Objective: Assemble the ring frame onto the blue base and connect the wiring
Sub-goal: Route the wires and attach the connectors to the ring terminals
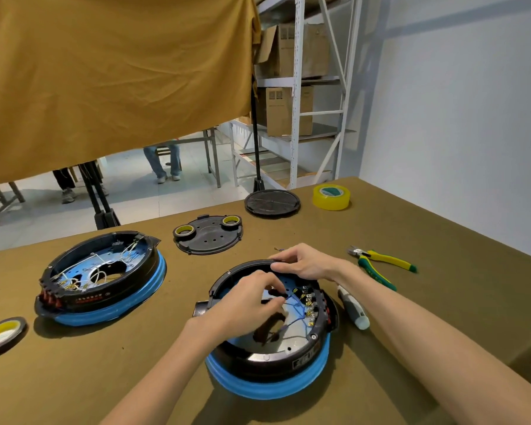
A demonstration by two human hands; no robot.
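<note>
Black plastic ring frame (pixel 259 360) sits on round blue base (pixel 267 386), near table edge. Left hand (pixel 246 305) inside ring, fingertips pinching thin blue wires (pixel 295 305). Right hand (pixel 307 262) curls fingers over ring's far rim. Yellow-green pliers (pixel 380 262) right.

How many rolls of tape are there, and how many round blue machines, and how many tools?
Tape rolls: 4
Round blue machines: 2
Tools: 2, pliers and screwdriver
Total: 8
</note>
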